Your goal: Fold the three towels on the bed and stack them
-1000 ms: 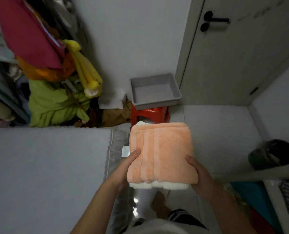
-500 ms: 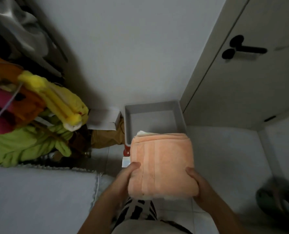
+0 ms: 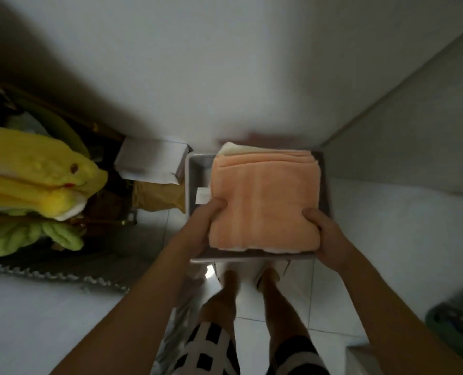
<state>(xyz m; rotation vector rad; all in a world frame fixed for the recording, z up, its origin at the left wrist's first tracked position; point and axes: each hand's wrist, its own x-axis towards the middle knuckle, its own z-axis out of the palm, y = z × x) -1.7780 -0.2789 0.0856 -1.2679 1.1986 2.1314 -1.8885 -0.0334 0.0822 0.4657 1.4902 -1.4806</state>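
A stack of folded towels (image 3: 265,201), peach on top with white ones showing beneath at its near and far edges, sits low over a grey tray (image 3: 195,169) and covers most of it. My left hand (image 3: 207,226) grips the stack's near left corner, thumb on top. My right hand (image 3: 323,234) holds the near right corner the same way. A small white label hangs off the stack's left side. Whether the stack rests on the tray floor I cannot tell.
The tray stands against a white wall, with a door frame (image 3: 387,101) to its right. A white box (image 3: 151,163) and brown bag lie left of it. Yellow and green clothes (image 3: 35,180) pile at the left. The bed (image 3: 35,320) lies lower left; my legs stand on floor tiles.
I have stepped forward from the bed and carried the towel stack to the grey tray, lowering it over the tray. Both hands keep their hold.
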